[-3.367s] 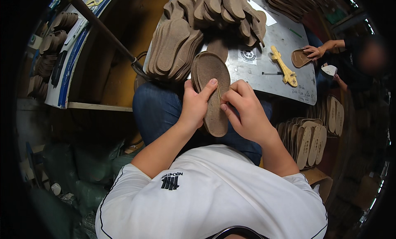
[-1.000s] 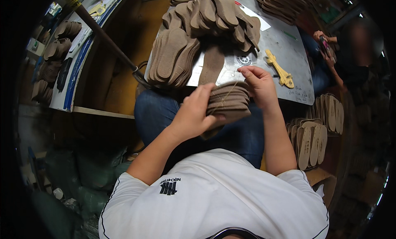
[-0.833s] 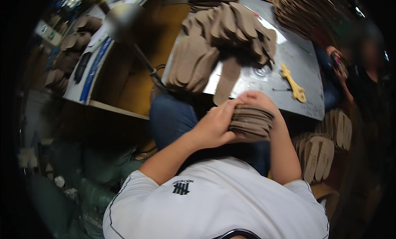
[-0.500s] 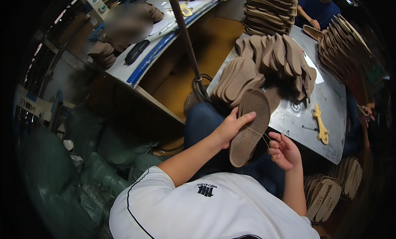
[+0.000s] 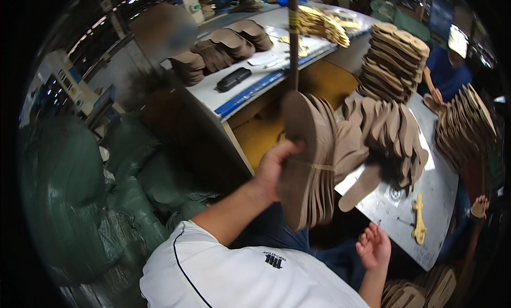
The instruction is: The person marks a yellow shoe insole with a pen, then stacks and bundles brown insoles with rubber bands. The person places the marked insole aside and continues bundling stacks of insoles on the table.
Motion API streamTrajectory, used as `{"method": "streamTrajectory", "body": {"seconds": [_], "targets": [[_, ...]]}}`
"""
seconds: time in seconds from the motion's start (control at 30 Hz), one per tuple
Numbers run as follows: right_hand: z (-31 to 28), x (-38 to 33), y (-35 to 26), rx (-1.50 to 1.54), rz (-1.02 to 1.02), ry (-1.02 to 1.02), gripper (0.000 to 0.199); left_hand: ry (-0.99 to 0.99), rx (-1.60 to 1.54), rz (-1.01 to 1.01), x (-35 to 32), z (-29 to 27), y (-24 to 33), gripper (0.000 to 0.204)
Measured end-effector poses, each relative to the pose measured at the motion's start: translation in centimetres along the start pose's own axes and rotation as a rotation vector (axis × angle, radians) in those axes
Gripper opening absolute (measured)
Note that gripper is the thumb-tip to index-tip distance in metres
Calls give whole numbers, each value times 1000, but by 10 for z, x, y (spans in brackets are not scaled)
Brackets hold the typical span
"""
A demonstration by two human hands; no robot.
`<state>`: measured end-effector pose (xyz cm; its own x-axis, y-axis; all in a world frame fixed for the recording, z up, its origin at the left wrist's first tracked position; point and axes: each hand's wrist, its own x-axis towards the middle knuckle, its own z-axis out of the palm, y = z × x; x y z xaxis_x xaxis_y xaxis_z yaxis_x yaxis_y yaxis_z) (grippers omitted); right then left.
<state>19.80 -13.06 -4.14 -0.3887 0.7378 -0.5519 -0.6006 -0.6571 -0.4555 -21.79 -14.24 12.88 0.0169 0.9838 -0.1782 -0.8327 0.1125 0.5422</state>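
My left hand (image 5: 278, 164) grips a bundle of brown shoe insoles (image 5: 299, 191), held upright in the air left of the metal table, with the stack's edges showing. A thin yellowish rubber band (image 5: 321, 167) runs around the bundle's middle. Lower and to the right, apart from the bundle, my right hand (image 5: 373, 247) is open and holds nothing, its fingers loosely bent. Beyond the bundle, rows of loose insoles (image 5: 380, 122) lean over one another on the metal table (image 5: 439, 223). One single insole (image 5: 362, 187) lies nearer me at the table's left edge.
A yellow tool (image 5: 419, 220) lies on the metal table. Tall insole stacks (image 5: 391, 63) stand at its back, near a co-worker in blue (image 5: 450, 74). A vertical pole (image 5: 293, 47) rises before the white bench (image 5: 213, 98), which holds a black case (image 5: 234, 79). Green sacks (image 5: 64, 201) fill the left.
My left hand has raised the bundle up and left and turned it edge-on. My right hand has let go of the rubber band and dropped lower. The view has shifted.
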Motion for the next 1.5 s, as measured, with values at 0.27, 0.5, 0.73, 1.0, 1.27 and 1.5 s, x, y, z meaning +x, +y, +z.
{"method": "streamTrajectory", "body": {"seconds": [0.27, 0.5, 0.73, 1.0, 1.27, 1.5], "targets": [[-20, 8, 38, 81, 96, 43, 27, 394, 443, 686, 20, 27, 267, 51], [0, 5, 43, -24, 90, 71, 27, 773, 773, 698, 87, -23, 516, 73], [11, 4, 47, -60, -27, 115, 27, 998, 1404, 768, 156, -105, 480, 151], [6, -8, 42, -105, -72, 157, 24, 1081, 1246, 982, 155, -67, 456, 138], [16, -7, 37, -303, -215, 178, 23, 539, 1314, 1460, 101, 26, 308, 75], [54, 23, 47, -823, -356, 133, 36, -567, 2016, 1550, 49, 29, 52, 32]]}}
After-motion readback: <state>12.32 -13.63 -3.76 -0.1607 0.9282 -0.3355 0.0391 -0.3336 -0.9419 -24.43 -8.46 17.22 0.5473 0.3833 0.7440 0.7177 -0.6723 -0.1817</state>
